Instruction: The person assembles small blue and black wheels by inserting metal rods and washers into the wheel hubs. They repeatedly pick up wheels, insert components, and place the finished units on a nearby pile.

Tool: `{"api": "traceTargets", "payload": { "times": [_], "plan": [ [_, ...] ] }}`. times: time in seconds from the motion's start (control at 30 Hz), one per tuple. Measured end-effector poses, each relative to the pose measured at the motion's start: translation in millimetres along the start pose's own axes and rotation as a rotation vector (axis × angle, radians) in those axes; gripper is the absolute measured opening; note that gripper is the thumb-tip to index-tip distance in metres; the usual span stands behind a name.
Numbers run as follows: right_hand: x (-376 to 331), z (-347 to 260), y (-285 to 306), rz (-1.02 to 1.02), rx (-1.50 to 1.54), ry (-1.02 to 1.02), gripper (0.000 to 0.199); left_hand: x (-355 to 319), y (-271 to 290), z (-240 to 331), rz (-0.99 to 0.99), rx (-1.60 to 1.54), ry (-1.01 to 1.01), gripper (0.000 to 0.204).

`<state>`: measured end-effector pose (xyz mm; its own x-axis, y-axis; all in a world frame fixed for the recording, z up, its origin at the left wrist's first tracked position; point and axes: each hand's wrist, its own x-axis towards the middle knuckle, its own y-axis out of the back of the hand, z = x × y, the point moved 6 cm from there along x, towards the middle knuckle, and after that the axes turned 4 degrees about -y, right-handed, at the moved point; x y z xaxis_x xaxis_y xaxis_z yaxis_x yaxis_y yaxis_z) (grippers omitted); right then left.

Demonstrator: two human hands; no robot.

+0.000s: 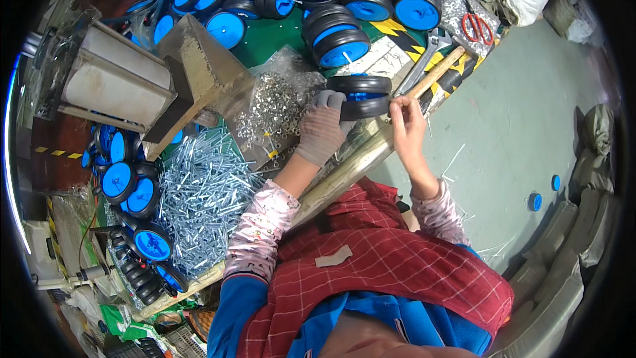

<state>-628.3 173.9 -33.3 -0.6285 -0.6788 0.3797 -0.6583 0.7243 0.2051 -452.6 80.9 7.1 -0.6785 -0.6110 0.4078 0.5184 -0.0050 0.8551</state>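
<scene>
Head view: black-and-blue wheel pair (360,85) near the surface's (361,167) edge.
Left hand (321,131): grip around the pair's left side. Right hand (409,131): fingertips bunched beside it; cannot tell whether grasping anything. Risk: slackened left grip could drop the pair floorward.

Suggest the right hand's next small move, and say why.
Probably settle the bare right hand on the nearer black wheel: it hovers close beside that wheel's right edge, while the gloved left hand touches the wheel pair from the left. Whether the right hand pinches anything is unclear.
</scene>
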Motion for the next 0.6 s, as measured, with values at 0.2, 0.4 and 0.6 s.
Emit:
{"api": "traceTargets", "payload": {
  "times": [0.2, 0.4, 0.6],
  "plan": [
    [-13.9, -18.0, -24.5, -0.085, 0.107, 0.017, 0.028, -2.8, -9.9, -9.2, -0.033, -0.193, 0.192, 0.064],
    [-4.5, -25.3, -38.8, -0.077, -0.062, 0.120, 0.033, -6.5, -11.7, -17.5, -0.009, -0.333, 0.267, 0.068],
    [-5.8, -23.9, -37.6, -0.127, -0.038, 0.061, 0.019, -11.5, -17.9, -16.4, 0.017, -0.310, 0.332, 0.064]
  ]
}}
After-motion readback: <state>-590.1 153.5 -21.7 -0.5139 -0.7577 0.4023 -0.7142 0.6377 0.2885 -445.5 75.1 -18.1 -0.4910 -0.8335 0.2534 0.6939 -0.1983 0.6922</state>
